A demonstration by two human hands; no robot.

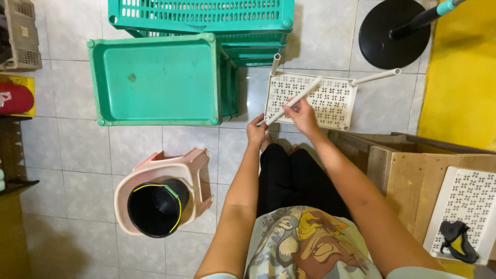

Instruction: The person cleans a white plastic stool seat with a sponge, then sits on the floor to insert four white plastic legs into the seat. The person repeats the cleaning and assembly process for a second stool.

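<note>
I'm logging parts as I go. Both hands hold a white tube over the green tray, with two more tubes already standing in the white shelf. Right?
Not quite. The head view shows the left hand and right hand holding the tube over the white shelf, not the green tray, which sits off to the left. The rest holds: two more tubes stand in the shelf's far corners.

I see the perforated shelf panel on the floor ahead, crate stack to its left, fan base behind right, a stool holding a bucket near left.
</note>
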